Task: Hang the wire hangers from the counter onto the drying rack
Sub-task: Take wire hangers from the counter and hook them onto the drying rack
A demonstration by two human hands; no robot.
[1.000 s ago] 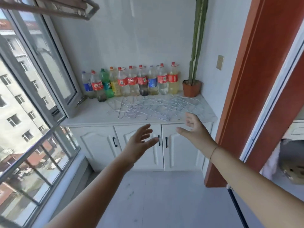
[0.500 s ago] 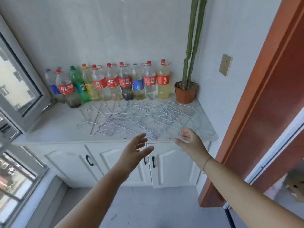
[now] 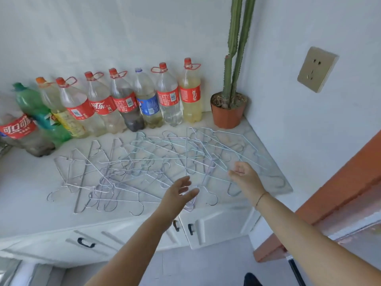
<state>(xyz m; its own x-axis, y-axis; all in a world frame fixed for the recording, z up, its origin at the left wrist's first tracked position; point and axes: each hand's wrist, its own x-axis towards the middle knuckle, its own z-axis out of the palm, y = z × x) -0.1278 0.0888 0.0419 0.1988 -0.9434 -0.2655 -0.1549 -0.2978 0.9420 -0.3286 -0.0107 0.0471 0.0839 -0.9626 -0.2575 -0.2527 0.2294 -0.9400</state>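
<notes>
Several thin wire hangers lie tangled and overlapping across the white counter. My left hand hovers over the front edge of the pile, fingers spread, holding nothing. Further right, my right hand is above the right part of the pile, fingers curled loosely near a wire, with no grip that I can see. The drying rack is out of view.
A row of several plastic bottles stands along the back wall. A potted cactus sits in the back right corner. White cabinet doors are below the counter. An orange door frame rises on the right.
The view has closed in on the counter and tilted down; the window and the overhead rack have left the frame. Both hands have reached forward over the hanger pile.
</notes>
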